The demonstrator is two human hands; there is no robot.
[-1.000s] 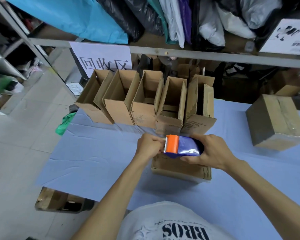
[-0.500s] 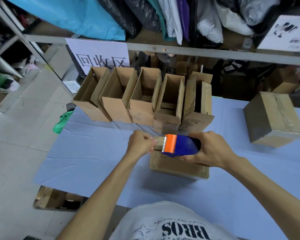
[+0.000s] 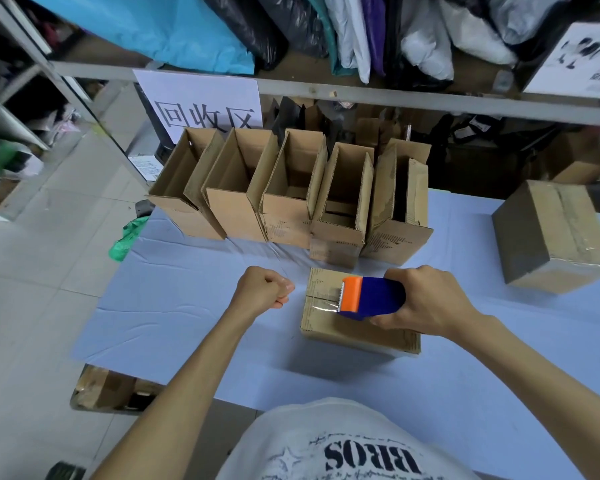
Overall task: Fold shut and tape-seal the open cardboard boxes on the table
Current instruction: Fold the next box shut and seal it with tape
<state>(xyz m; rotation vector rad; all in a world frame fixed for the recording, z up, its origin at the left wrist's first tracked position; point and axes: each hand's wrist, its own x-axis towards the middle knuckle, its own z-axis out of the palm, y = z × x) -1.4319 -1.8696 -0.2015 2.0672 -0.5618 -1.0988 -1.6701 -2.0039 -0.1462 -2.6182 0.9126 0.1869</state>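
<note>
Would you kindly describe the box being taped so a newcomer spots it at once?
On the blue-covered table, five open boxes line the far edge. In front of the row's right end lies a closed box. Unlike them its flaps are shut, and the right hand holds an orange-and-blue tape dispenser on it.

Even indoor light, soft shadows, wide-angle edge distortion.
</note>
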